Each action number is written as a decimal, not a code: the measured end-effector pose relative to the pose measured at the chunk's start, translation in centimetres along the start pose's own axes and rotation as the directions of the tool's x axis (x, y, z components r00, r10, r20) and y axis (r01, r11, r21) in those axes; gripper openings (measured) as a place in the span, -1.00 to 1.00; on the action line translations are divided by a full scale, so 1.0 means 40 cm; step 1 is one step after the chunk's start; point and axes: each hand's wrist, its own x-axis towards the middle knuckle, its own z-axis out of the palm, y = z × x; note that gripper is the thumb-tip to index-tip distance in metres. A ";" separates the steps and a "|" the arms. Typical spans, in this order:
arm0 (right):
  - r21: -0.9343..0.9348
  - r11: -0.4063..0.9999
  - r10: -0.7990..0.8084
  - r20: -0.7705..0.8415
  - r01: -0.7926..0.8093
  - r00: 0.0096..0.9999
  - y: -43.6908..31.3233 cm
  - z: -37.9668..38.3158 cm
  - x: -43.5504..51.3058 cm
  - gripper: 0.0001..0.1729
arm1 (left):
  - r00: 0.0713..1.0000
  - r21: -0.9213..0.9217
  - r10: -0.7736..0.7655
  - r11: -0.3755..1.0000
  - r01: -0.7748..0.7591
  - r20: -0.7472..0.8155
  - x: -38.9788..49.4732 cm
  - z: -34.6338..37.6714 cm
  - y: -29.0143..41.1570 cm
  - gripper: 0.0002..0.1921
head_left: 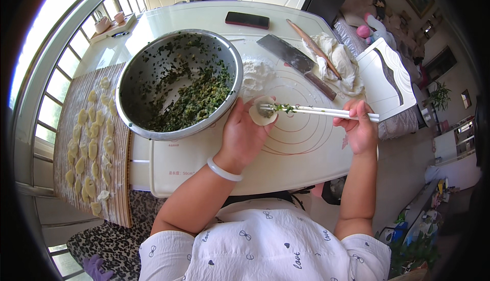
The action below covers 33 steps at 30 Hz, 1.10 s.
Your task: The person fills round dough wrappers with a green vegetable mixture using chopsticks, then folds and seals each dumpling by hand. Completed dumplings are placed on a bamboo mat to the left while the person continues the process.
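Cupped in my left hand [245,133] is a round dumpling wrapper [263,119], with a small dab of green filling [265,111] on it. My right hand [358,126] grips a pair of white chopsticks [317,112]; their tips touch the filling, and bits of greens cling along them. Just left of my left hand stands a large steel bowl [180,134], partly filled with chopped green filling [191,101] that also sticks to its inner wall. Several shaped dumplings [92,149] lie in rows on a floured slatted mat [118,181] at the left.
Beyond my hands, a heap of flour [257,75] lies on a pastry mat [191,181] with printed circles. A cleaver [287,55], a wooden rolling pin [314,47] on a white cloth [346,68], and a phone [247,20] lie further back. White chairs [386,74] stand around the table.
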 end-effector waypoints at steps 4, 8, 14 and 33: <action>0.050 0.998 0.028 -0.040 -0.026 0.999 0.009 -0.013 -0.016 -0.59 | 0.999 -0.002 0.008 1.000 -0.008 -0.044 0.004 -0.006 -0.001 -0.50; 0.140 0.990 0.045 -0.136 -0.026 0.990 0.028 -0.013 -0.024 -0.60 | 1.000 -0.029 0.025 0.999 -0.026 -0.018 0.008 -0.014 -0.002 -0.48; 0.155 0.987 0.063 -0.150 -0.039 0.987 0.048 0.007 -0.037 -0.61 | 0.999 -0.066 0.038 0.997 -0.039 -0.012 0.011 -0.022 0.000 -0.48; -0.583 0.759 0.080 0.526 0.290 0.847 0.015 0.445 0.146 -0.63 | 0.999 0.195 0.050 0.980 -0.046 -0.018 0.002 0.014 0.006 -0.62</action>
